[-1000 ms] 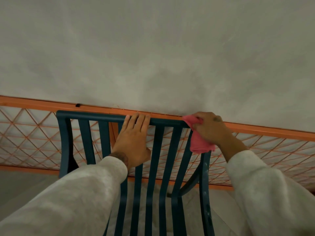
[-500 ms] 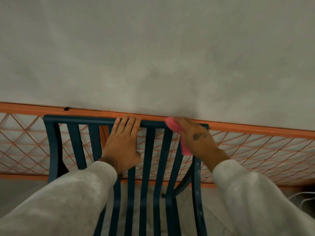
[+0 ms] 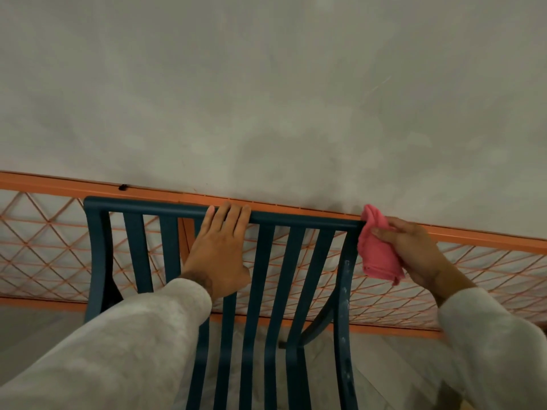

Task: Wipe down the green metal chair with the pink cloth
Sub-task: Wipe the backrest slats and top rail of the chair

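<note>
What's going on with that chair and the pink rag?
A person is wiping down a green metal chair. Their left hand rests on the top bar of the chair's back, fingers laid over it. Their right hand holds a bunched pink cloth against the right end of that bar, at the corner. An orange lattice fence stands behind the chair.

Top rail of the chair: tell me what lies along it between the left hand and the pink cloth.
Head view: between the left hand and the cloth the top rail is bare; three slats join it from below.
</note>
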The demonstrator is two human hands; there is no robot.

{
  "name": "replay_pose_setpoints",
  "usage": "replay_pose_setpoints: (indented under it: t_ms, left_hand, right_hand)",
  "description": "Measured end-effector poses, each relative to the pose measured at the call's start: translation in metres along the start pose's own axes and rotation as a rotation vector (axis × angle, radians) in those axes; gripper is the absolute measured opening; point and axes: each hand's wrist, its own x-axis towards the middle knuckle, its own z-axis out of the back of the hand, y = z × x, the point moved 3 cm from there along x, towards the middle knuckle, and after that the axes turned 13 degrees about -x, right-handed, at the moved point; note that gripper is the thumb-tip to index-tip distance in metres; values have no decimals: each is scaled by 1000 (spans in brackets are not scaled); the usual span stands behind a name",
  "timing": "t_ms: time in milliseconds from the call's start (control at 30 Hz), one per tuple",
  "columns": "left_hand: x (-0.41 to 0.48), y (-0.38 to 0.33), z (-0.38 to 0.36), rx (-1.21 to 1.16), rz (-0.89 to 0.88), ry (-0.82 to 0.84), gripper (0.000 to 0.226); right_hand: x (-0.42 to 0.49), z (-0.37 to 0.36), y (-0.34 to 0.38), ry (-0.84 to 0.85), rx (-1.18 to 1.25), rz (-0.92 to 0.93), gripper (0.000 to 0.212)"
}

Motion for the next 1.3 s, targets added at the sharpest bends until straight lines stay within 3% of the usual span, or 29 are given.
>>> replay_pose_setpoints:
  t_ms: [67,233,333,400,500,633,700,800,867,967,1100,1300]
  left_hand:
    - [0,0,-1,5,10,-4,105]
    - [1,-1,-3,-20,22,-31,105]
    - [0,-3,-2,-50,27,-49,113]
    - [1,-3,-5,-54,22,-55,114]
    - [2,-4,-6,-51,19,-77,115]
    - [3,-2,-8,-54,9,-87,115]
    - [3,-1,-8,-33,3,-79,112]
    - [2,1,-9,-46,-2,-82,109]
    - [2,2,-9,-45,8,-75,109]
    - [4,-2,-9,-26,34,-65,110]
    - [3,-3,-8,-7,38,-51,109]
    - [3,-5,-2,-11,39,-11,110]
  right_hand:
    - [-1,-3,1,7,119,3,29]
    - [-18,-47,-42,31,438,-191,33]
    - [-33,-57,-74,13,364,-318,36]
    - [-30,-55,-78,53,437,-396,33]
    - [-9,-43,-43,66,591,-288,32]
    - [5,-26,25,136,256,19,24]
    - [9,-25,40,137,-136,106,22]
    - [17,-36,55,111,-1045,359,33]
    - [19,-51,66,88,-1344,403,37]
    - [17,-76,77,171,-1223,364,34]
    - [9,-106,85,188,-1178,483,36]
    - [25,-53,75,300,-1132,400,37]
